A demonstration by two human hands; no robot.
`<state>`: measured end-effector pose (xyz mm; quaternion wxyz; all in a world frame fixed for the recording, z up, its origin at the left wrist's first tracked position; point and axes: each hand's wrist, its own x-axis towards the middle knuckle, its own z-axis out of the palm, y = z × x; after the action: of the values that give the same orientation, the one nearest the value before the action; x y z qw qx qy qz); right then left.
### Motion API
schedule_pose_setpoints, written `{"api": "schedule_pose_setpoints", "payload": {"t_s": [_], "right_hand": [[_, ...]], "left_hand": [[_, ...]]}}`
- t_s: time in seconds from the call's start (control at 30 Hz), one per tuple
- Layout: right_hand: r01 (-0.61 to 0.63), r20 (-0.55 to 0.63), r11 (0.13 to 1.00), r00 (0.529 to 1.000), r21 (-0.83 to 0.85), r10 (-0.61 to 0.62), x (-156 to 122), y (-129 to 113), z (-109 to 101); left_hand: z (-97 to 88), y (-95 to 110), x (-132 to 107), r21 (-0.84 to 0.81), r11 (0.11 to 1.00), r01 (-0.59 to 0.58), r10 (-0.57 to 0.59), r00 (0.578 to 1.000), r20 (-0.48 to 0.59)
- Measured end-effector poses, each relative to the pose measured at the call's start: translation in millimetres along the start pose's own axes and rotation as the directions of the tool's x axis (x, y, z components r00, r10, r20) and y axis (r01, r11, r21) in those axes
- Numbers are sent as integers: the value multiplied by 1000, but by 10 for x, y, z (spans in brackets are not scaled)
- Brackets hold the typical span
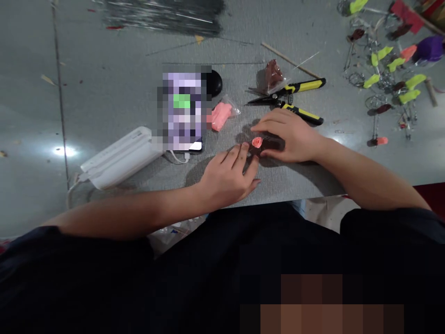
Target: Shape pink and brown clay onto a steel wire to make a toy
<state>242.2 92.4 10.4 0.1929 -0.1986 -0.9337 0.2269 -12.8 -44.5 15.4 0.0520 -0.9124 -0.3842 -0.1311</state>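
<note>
Between my two hands a small pink rose-shaped piece [257, 142] sits on a dark brown base near the table's front edge. My left hand [229, 175] lies to its left, fingers stretched and a little apart, with fingertips at the brown base; whether they touch it I cannot tell. My right hand [294, 135] curves around the right side, thumb and fingers wide apart and nothing between them. Just beyond the right hand lie black-and-yellow pliers [288, 98], their handles spread. A bag of pink clay-like material [222, 115] is above the left hand.
A bag of brown material [273, 74] and a thin stick [292, 60] lie behind the pliers. A white power strip [121, 157] and a blurred-out phone [182, 111] are at left. Wire bundles [167, 16] lie at the back, several small wire-and-clay pieces [382, 83] at right.
</note>
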Motion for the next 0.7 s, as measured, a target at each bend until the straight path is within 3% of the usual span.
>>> {"api": "schedule_pose_setpoints", "payload": {"t_s": [0.2,0.33,0.7], "right_hand": [[21,18,997,1000,76,-22,64,-33,105],[86,-10,993,996,77,-86,79,-1,106],[123,-71,990,990,67,-118,75,44,87]], "left_hand": [[-3,7,2,1,1000,0,0,1000,26],[1,7,5,35,999,-14,14,1000,0],[-43,7,15,-27,1000,7,-4,996,84]]}}
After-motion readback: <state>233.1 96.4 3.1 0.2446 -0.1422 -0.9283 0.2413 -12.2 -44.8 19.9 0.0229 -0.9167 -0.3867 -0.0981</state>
